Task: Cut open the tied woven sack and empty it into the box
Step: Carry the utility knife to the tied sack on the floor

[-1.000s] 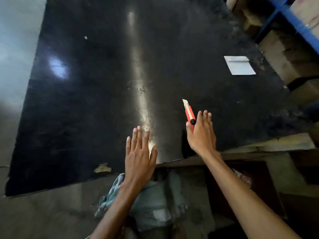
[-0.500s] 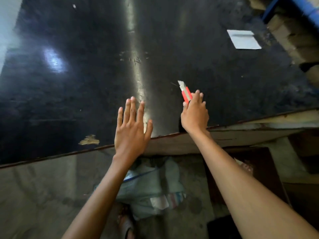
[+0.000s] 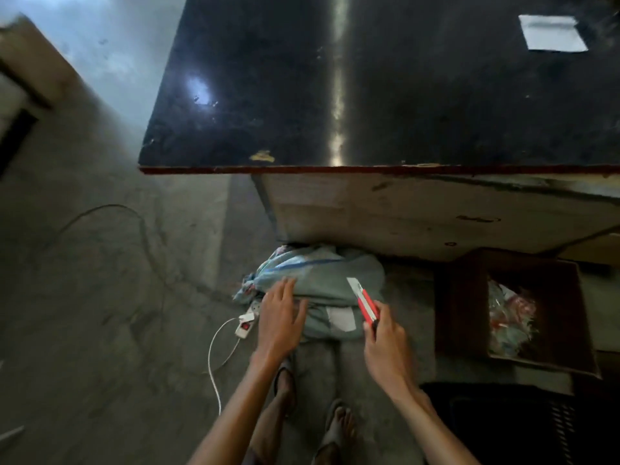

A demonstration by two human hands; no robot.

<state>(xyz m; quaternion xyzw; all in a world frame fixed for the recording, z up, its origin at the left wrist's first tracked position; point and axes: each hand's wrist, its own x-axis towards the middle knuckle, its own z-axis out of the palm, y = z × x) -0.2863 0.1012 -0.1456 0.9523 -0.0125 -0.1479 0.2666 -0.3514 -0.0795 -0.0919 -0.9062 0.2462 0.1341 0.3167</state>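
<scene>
A pale grey-green woven sack [image 3: 330, 280] lies on the concrete floor just below the table's front edge, with a blue stripe across its top and a white patch on its near side. My left hand [image 3: 280, 318] is spread open over the sack's left end. My right hand [image 3: 385, 340] grips a red utility knife [image 3: 364, 302], blade out and pointing up-left over the sack's right part. To the right stands a brown cardboard box [image 3: 463, 307], open, with crumpled colourful plastic inside.
A large black table [image 3: 402, 95] fills the upper view, a white paper [image 3: 552, 33] at its far right. A white power strip [image 3: 246, 322] and cable lie left of the sack. My feet [image 3: 335, 427] stand below. A dark crate [image 3: 520, 424] sits at lower right.
Both hands came off the table top and dropped down to the sack on the floor; the right hand took the knife along. The view tilted downward.
</scene>
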